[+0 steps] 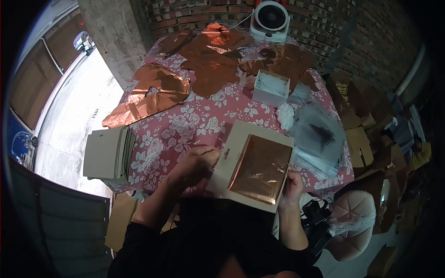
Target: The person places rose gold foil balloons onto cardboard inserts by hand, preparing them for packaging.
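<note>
A beige cardboard backing card (234, 136) with a small hang slot is held tilted over the front of the table. On its face lies a folded, shiny copper-coloured foil sheet (260, 169). My left hand (199, 162) is closed at the card's left edge, its fingertips partly hidden. My right hand (292, 186) grips the opposite edge, thumb near the foil. To the left stands a stack of similar cards (105, 154). Clear plastic sleeves (320, 134) lie in a pile to the right.
A flowered tablecloth (174, 123) covers the table. Copper foil balloons (160, 90) spread across its far side. An open white box (270, 96) sits beside crumpled white tissue (286, 116). A fan (270, 21) stands at the back; a padded chair (354, 208) and cartons (359, 146) are at right.
</note>
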The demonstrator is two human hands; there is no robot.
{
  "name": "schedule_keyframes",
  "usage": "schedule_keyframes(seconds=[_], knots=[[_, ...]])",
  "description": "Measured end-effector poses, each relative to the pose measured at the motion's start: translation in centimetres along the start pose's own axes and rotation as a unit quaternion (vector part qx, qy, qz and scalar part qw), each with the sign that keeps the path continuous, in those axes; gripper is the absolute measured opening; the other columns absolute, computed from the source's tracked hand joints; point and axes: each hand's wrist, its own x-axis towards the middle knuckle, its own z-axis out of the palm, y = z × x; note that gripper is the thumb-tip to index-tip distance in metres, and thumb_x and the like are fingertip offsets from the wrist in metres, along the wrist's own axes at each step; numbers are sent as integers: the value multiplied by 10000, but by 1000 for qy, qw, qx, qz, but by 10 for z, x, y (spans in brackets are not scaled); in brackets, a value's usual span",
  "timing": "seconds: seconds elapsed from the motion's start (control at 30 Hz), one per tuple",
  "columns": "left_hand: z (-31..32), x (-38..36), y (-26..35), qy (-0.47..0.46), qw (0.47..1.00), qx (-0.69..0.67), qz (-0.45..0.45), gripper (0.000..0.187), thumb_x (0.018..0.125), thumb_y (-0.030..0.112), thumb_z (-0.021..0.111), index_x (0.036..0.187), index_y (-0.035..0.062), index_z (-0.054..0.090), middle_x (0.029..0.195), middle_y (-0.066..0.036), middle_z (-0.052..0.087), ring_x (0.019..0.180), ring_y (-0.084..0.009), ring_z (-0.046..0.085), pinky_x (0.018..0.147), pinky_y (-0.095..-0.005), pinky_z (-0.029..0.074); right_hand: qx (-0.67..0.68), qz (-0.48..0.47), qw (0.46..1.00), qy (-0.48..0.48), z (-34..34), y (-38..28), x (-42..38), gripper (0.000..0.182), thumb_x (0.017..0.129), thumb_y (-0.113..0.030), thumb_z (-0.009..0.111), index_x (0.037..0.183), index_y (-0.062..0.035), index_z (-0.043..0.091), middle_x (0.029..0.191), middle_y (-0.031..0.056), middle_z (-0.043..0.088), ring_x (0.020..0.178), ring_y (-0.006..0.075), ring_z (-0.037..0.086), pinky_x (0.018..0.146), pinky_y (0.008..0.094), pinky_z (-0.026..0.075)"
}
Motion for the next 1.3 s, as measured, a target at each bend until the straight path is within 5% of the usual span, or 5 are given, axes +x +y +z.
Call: schedule_keyframes(seconds=[0.1,0.27,0.57,0.67,1.3], knots=[[6,-8,16,-42,999,2,12,305,886,137,550,1131,-44,560,821,-54,610,627,-126,578,570,-266,480,49,16,997,-52,-39,10,15,251,818,-174,476,912,12,617,933,111,650,919,233,616,863,390,512],[-24,3,36,-80,990,95,62,524,819,76,607,1315,-26,474,907,-93,633,679,-167,619,595,-287,523,-143,-6,989,-42,-7,5,-10,187,904,-83,507,789,12,619,725,119,655,545,194,628,426,283,514],[-62,75,24,-62,970,225,66,479,860,42,617,1308,-29,465,909,-100,641,808,-159,623,690,-308,506,-304,111,944,-68,11,32,-52,274,969,-144,464,880,43,643,736,174,686,499,183,641,381,255,498],[-55,57,3,77,598,637,481,495,766,129,757,1180,-32,537,1045,-182,605,966,-325,596,835,-363,495,-275,186,941,-59,5,43,-57,277,979,-166,449,954,42,630,730,160,683,487,171,629,366,244,471],[41,-9,-50,-87,662,620,413,647,667,215,776,1203,-25,503,1206,-217,475,1202,-389,417,1058,-568,295,-162,217,953,-139,-39,71,-51,250,986,-134,420,958,31,605,799,198,690,500,172,593,422,246,446]])
